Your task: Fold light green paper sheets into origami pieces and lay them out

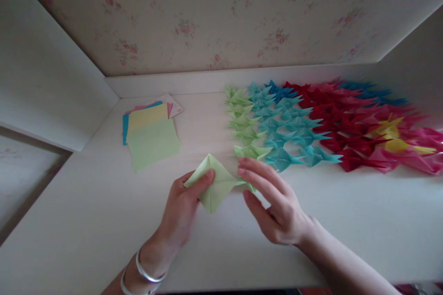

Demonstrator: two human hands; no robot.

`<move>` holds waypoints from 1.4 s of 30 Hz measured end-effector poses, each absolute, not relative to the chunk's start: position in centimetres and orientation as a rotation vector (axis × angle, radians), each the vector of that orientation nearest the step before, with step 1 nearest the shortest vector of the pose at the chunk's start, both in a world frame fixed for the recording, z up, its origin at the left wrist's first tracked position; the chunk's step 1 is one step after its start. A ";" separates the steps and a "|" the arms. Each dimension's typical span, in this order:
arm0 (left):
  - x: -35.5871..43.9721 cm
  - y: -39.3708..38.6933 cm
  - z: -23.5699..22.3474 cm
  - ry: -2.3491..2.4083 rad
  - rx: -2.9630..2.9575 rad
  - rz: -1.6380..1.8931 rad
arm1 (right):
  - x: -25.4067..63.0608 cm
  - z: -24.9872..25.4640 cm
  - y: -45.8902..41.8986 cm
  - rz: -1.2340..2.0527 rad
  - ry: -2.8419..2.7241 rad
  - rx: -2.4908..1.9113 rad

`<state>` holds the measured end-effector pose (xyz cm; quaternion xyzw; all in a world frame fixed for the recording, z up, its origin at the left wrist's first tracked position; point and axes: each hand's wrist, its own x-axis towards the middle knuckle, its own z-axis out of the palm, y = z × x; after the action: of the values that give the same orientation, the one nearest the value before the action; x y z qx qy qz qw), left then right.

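Note:
A light green, partly folded paper square (216,184) lies on the white table (86,221) in front of me. My left hand (183,207) pinches its left side, thumb on top. My right hand (272,203) grips the paper's right corner between fingers and thumb. Just beyond my right fingers lies a finished green paper crane (251,151).
A stack of flat coloured paper sheets (150,136), green on top, sits at the back left. Rows of folded cranes in green, teal (287,138), red (346,120), yellow and pink cover the right of the table. Walls close in at the back and both sides.

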<state>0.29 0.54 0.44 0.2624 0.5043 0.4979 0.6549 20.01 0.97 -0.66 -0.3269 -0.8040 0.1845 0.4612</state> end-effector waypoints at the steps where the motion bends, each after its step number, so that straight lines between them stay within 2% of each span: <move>1: 0.3 0.5 0.4 1.125 0.616 1.109 | 20.0 -0.7 1.0 0.353 -2.082 -0.741; 6: 0.3 0.1 0.7 1.100 0.743 1.049 | 20.2 -1.1 1.6 0.133 -2.228 -0.648; 15: -0.4 -0.4 1.6 0.880 0.754 0.809 | 21.3 -0.5 2.1 0.312 -2.083 -0.632; 20: -0.5 -0.3 1.5 0.951 0.728 0.891 | 21.3 -0.1 2.0 0.357 -2.086 -0.661; 24: -0.8 -0.4 1.5 1.136 1.130 1.130 | 21.2 0.7 1.8 0.428 -1.904 -0.850; 27: -1.0 -0.3 1.8 1.097 1.298 1.029 | 21.3 1.6 1.6 0.659 -1.776 -0.990; 31: -1.2 0.0 2.3 1.034 1.099 0.844 | 21.3 2.4 1.9 1.241 -1.798 -1.046; 33: -1.3 0.1 2.3 1.061 1.080 0.812 | 21.3 2.4 2.0 1.427 -1.758 -1.062; 36: -1.4 0.2 2.2 1.057 1.090 0.742 | 21.4 2.3 2.1 1.531 -1.661 -1.071; 42: -1.0 0.3 2.1 1.034 1.033 0.730 | 21.3 2.0 1.9 1.499 -1.724 -1.056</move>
<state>-0.95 0.28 2.09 0.4611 0.4613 0.3258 0.6844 21.28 1.87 1.99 -0.3991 -0.6518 0.5669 0.3075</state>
